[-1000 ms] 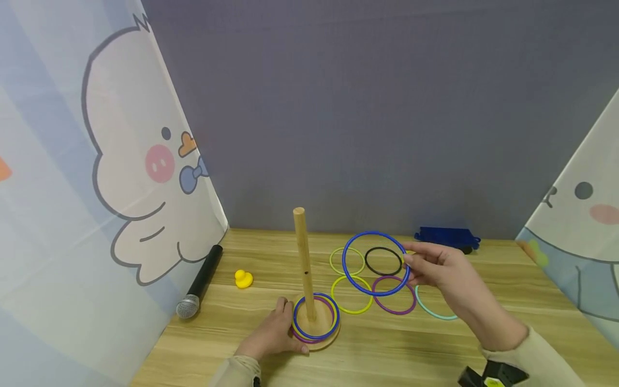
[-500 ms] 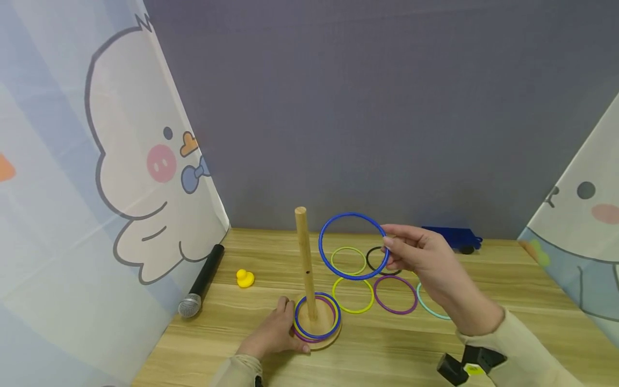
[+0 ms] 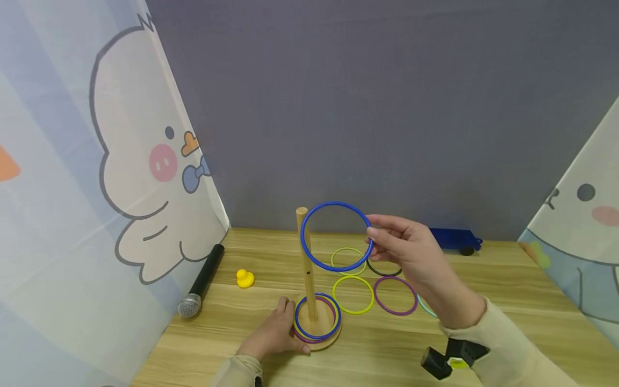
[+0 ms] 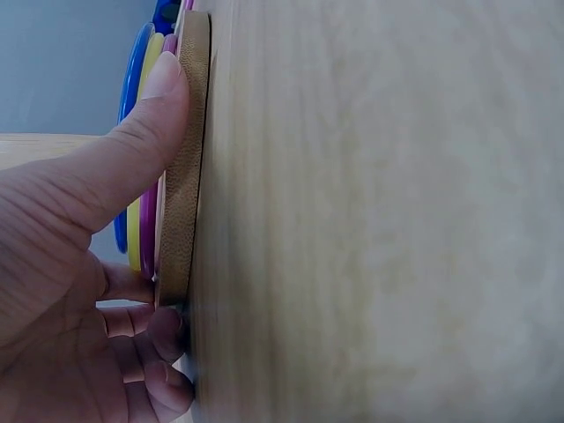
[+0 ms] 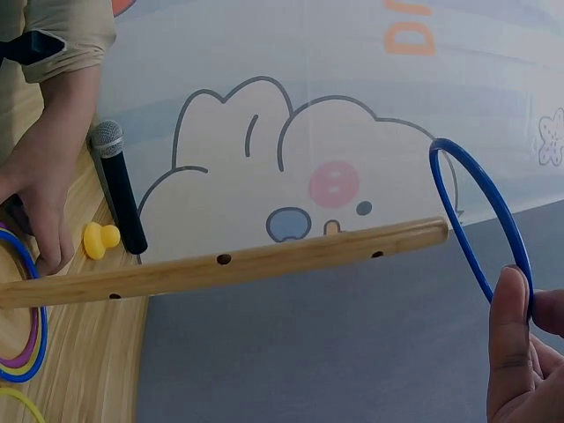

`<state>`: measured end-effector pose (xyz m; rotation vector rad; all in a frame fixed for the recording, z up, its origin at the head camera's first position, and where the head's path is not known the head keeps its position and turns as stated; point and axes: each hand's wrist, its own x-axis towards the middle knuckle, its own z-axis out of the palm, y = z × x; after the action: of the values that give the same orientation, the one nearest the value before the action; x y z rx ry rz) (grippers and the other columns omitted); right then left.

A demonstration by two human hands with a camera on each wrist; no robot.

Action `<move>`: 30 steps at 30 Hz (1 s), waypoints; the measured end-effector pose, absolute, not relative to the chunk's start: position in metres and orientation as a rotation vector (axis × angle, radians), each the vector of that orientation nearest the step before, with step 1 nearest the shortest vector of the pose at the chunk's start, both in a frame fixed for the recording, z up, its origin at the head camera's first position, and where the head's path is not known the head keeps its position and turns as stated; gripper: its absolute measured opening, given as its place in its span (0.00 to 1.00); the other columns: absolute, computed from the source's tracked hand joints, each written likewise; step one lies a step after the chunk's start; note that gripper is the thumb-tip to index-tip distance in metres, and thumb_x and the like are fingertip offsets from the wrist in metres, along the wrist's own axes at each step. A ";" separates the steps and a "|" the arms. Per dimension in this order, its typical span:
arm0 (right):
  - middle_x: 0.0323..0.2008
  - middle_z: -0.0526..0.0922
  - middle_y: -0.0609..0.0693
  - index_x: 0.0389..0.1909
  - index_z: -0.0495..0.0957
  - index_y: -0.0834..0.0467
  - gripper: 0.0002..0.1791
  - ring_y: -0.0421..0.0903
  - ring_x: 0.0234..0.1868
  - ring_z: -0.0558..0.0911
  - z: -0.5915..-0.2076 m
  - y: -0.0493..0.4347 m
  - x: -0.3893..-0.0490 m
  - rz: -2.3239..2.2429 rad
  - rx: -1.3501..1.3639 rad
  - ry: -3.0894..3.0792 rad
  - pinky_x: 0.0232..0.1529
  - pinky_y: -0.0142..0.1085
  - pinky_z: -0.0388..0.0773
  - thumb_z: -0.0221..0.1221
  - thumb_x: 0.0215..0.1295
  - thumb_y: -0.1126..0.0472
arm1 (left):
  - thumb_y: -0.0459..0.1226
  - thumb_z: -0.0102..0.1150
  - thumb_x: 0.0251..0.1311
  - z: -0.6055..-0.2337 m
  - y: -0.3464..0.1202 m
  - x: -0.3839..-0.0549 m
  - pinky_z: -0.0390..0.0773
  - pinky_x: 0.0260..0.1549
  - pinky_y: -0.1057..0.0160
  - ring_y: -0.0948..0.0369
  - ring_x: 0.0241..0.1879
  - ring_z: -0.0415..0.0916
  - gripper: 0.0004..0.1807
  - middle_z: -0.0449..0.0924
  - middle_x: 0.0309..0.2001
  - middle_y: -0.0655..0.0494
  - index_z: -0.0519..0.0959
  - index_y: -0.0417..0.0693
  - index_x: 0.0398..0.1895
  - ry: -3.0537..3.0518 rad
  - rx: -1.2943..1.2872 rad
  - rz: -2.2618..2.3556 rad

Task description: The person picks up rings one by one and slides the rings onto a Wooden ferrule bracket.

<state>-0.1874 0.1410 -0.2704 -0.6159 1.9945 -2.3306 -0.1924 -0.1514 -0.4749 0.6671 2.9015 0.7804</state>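
A wooden ring-toss stand (image 3: pixel 311 290) rises upright from a round base. A blue ring (image 3: pixel 316 337) lies around the pole's foot, over a yellow ring (image 4: pixel 135 236) and a purple ring (image 4: pixel 149 231). My left hand (image 3: pixel 274 330) grips the base's left rim; the left wrist view has the thumb along its edge and the fingers curled at the other side. Another blue ring (image 3: pixel 337 203) is pinched between thumb and fingers of my right hand (image 3: pixel 411 247). It overlaps the pole top in the head view; the right wrist view puts it tilted just beyond the tip.
Behind and right of the stand lie two yellow rings (image 3: pixel 353 313), a black ring (image 3: pixel 385 274), a purple ring (image 3: pixel 395 314) and a partly hidden turquoise ring (image 3: pixel 425 308). A yellow toy duck (image 3: pixel 245 279) and a microphone (image 3: pixel 203 279) lie left. A blue wheeled object (image 3: pixel 454 239) stands back right.
My right hand has carried the blue ring left and upward, from over the loose rings to the pole's top. The left hand stays on the base.
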 end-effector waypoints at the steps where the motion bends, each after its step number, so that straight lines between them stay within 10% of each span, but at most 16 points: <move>1: 0.31 0.85 0.49 0.52 0.80 0.57 0.13 0.41 0.27 0.83 -0.270 0.139 -0.188 -2.333 -0.620 1.991 0.32 0.33 0.84 0.60 0.68 0.64 | 0.54 0.80 0.34 -0.475 -0.151 -0.192 0.76 0.49 0.46 0.49 0.44 0.70 0.56 0.60 0.50 0.44 0.63 0.28 0.59 2.900 0.671 0.786; 30: 0.29 0.82 0.52 0.59 0.71 0.70 0.20 0.42 0.27 0.83 -0.304 0.098 -0.206 -2.268 -0.437 1.968 0.35 0.37 0.84 0.58 0.69 0.67 | 0.56 0.79 0.36 -0.477 -0.153 -0.194 0.77 0.46 0.54 0.55 0.41 0.68 0.53 0.58 0.48 0.49 0.63 0.33 0.59 2.878 0.644 0.778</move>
<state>-0.2060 0.0978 -0.3041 -0.4370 1.9680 -2.2676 -0.1944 -0.1527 -0.4765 0.6440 2.8782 0.7777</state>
